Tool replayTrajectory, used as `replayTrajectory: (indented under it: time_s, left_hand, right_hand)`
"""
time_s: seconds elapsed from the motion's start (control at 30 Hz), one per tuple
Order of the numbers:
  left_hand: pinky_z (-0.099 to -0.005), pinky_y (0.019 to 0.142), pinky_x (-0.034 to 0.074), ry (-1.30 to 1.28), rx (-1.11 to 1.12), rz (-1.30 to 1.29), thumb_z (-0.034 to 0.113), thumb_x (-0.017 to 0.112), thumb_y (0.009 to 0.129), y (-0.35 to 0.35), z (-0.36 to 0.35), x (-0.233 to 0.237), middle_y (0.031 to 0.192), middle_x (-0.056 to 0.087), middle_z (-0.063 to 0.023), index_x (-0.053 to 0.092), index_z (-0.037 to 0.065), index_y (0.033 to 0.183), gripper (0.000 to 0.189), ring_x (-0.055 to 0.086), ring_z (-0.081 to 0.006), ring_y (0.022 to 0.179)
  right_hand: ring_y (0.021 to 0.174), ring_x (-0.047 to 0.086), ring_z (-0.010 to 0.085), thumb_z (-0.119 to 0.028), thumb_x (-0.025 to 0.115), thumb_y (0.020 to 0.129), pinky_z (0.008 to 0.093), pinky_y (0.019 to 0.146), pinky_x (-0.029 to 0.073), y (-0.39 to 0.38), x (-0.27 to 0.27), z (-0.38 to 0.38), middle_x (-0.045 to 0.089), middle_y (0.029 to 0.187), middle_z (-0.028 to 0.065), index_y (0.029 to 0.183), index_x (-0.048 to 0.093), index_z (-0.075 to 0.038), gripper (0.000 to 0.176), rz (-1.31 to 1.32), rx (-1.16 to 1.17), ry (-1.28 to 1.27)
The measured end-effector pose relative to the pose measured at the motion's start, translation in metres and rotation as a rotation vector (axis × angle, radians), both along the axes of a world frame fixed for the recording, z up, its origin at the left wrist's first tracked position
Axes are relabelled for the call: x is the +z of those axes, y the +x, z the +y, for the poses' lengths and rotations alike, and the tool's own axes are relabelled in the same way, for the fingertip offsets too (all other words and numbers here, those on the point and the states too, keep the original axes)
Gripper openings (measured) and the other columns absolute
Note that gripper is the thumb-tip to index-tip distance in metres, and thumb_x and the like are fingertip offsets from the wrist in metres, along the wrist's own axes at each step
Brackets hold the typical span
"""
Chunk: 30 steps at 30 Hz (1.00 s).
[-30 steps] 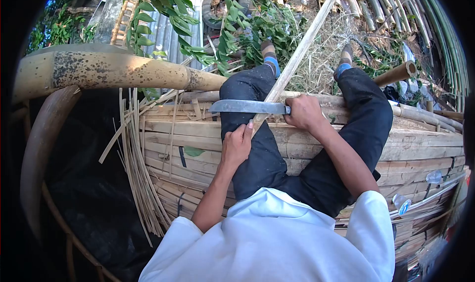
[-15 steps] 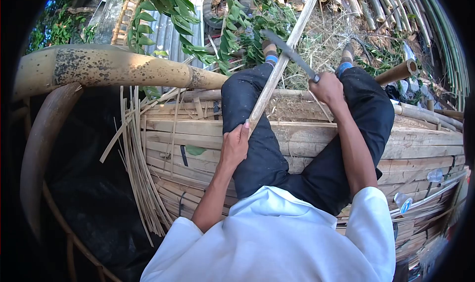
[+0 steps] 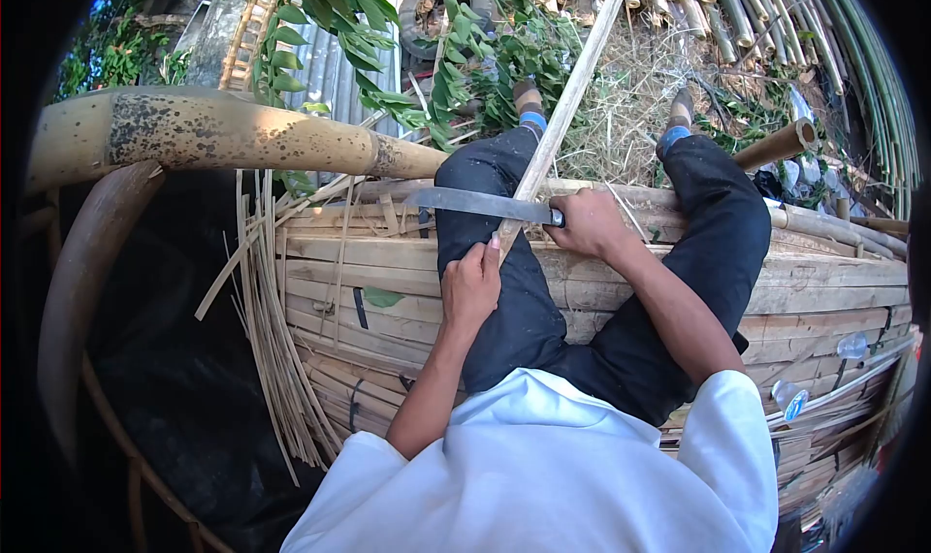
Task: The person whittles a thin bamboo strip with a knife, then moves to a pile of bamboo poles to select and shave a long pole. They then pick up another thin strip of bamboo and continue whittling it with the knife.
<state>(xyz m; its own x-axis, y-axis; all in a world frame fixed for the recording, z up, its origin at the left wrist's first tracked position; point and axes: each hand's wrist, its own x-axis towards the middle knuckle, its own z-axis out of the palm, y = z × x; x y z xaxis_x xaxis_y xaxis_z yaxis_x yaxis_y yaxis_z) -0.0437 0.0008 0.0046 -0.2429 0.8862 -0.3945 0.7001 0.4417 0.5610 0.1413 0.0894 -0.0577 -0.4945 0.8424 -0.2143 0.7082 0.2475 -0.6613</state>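
Seated on bamboo stack; both hands on strip and knife.

Left hand (image 3: 472, 286): fingers closed round near end of long bamboo strip (image 3: 572, 88), thumb along it; strip runs up and away from fingertips, between the knees, far end out of frame. Right hand (image 3: 589, 221): fingers clamped on handle of knife (image 3: 475, 204); blade lies crosswise on strip, just beyond left fingertips, tip pointing left. Stack of split slats (image 3: 824, 291) under both hands. Loose thin slivers (image 3: 267, 330) fan out well left of left fingers. Thick spotted pole (image 3: 223, 136) beyond blade tip. Plastic bottle (image 3: 787, 398) low, right of right forearm.
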Motion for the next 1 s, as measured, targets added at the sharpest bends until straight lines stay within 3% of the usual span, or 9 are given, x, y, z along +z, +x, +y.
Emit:
replayTrajectory:
  time_s: [0.17, 0.27, 0.4, 0.47, 0.77, 0.83, 0.9, 1.0]
  left_hand:
    - [-0.0448, 0.047, 0.044, 0.13, -0.136, 0.071, 0.032, 0.046, 0.099, -0.007, -0.003, -0.015, 0.051, 0.055, -0.0194, 0.056, 0.001, 0.073, 0.041, 0.06, -0.0362, 0.049]
    - [-0.0471, 0.048, 0.042, 0.073, -0.103, 0.037, 0.031, 0.047, 0.099, -0.007, -0.002, -0.012, 0.053, 0.055, -0.0203, 0.056, 0.001, 0.073, 0.04, 0.059, -0.0397, 0.053]
    - [-0.0475, 0.049, 0.041, 0.112, -0.153, 0.101, 0.03, 0.045, 0.099, -0.013, -0.005, -0.019, 0.055, 0.055, -0.0203, 0.055, 0.001, 0.073, 0.04, 0.059, -0.0405, 0.055]
    - [-0.0473, 0.049, 0.042, 0.078, -0.108, 0.061, 0.031, 0.045, 0.099, -0.012, -0.007, -0.014, 0.055, 0.055, -0.0202, 0.055, 0.001, 0.074, 0.041, 0.059, -0.0401, 0.054]
    - [-0.0453, 0.049, 0.042, 0.008, -0.086, -0.017, 0.031, 0.046, 0.099, -0.006, -0.002, -0.001, 0.054, 0.054, -0.0196, 0.054, 0.001, 0.075, 0.04, 0.058, -0.0402, 0.054]
    - [-0.0454, 0.049, 0.041, 0.039, -0.092, 0.018, 0.031, 0.046, 0.099, -0.019, -0.018, -0.009, 0.054, 0.053, -0.0201, 0.054, 0.001, 0.075, 0.039, 0.058, -0.0405, 0.055]
    - [-0.0456, 0.049, 0.04, 0.078, -0.109, 0.06, 0.03, 0.046, 0.099, -0.025, -0.022, -0.01, 0.055, 0.052, -0.0207, 0.054, 0.001, 0.075, 0.039, 0.058, -0.0409, 0.056]
    - [-0.0453, 0.048, 0.04, 0.255, -0.136, 0.101, 0.03, 0.045, 0.099, -0.014, -0.019, -0.009, 0.054, 0.052, -0.0202, 0.054, 0.001, 0.073, 0.04, 0.058, -0.0413, 0.057]
  right_hand:
    - [0.07, 0.066, 0.0356, -0.028, 0.063, 0.068, 0.0453, 0.066, 0.052, 0.004, -0.001, 0.001, 0.066, 0.07, 0.0181, 0.076, 0.069, -0.009, 0.021, -0.029, 0.046, 0.018]
    - [0.07, 0.066, 0.0352, -0.027, 0.063, 0.066, 0.0448, 0.066, 0.053, 0.004, -0.004, 0.003, 0.066, 0.07, 0.0187, 0.075, 0.07, -0.009, 0.022, -0.071, 0.014, 0.064]
    - [0.069, 0.066, 0.035, -0.028, 0.064, 0.065, 0.0442, 0.066, 0.053, 0.007, -0.01, 0.012, 0.066, 0.07, 0.0188, 0.074, 0.07, -0.008, 0.022, -0.117, 0.007, 0.063]
    - [0.068, 0.066, 0.0347, -0.029, 0.064, 0.066, 0.0436, 0.066, 0.054, 0.024, -0.018, 0.024, 0.066, 0.07, 0.0183, 0.075, 0.07, -0.008, 0.023, -0.178, -0.188, 0.027]
    - [0.071, 0.067, 0.0354, -0.03, 0.061, 0.07, 0.0441, 0.068, 0.054, 0.036, -0.027, 0.044, 0.066, 0.072, 0.0194, 0.076, 0.07, -0.007, 0.025, -0.233, -0.098, 0.064]
    - [0.076, 0.066, 0.0386, -0.032, 0.058, 0.075, 0.0462, 0.072, 0.053, 0.052, -0.043, 0.058, 0.067, 0.08, 0.0224, 0.08, 0.07, -0.004, 0.031, -0.234, -0.508, -0.166]
    - [0.081, 0.065, 0.042, -0.034, 0.055, 0.08, 0.0483, 0.075, 0.051, 0.106, -0.043, 0.078, 0.066, 0.085, 0.0255, 0.084, 0.069, 0.001, 0.037, -0.163, -0.822, -0.191]
    - [0.081, 0.064, 0.0431, -0.033, 0.054, 0.081, 0.0491, 0.075, 0.05, 0.09, -0.022, 0.071, 0.065, 0.082, 0.0269, 0.084, 0.068, 0.001, 0.037, -0.131, -0.733, -0.108]
